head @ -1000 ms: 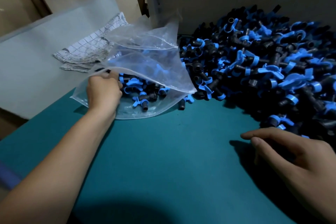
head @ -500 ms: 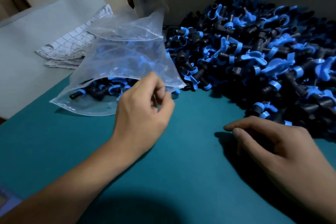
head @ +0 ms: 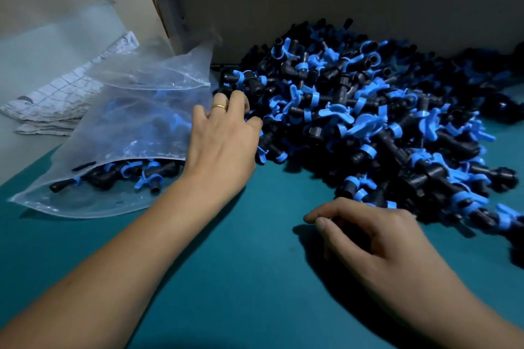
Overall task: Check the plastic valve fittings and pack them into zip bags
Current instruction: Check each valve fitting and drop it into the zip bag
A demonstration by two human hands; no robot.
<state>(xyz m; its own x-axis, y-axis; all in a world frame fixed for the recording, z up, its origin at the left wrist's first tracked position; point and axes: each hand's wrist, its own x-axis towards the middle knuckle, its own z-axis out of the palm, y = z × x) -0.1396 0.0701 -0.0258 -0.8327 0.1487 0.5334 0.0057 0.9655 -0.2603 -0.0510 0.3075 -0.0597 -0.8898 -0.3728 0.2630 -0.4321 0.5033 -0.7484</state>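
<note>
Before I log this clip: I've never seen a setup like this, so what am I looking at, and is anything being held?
There is no machine: one camera on a person's head looks down at their bare hands. A green table carries a big pile of black and blue fittings. Left of it lies a clear bag with some fittings inside. The left hand reaches into the pile's edge; whether it grips one is hidden. The right hand rests on the table, fingers loosely curled, holding nothing visible.
</note>
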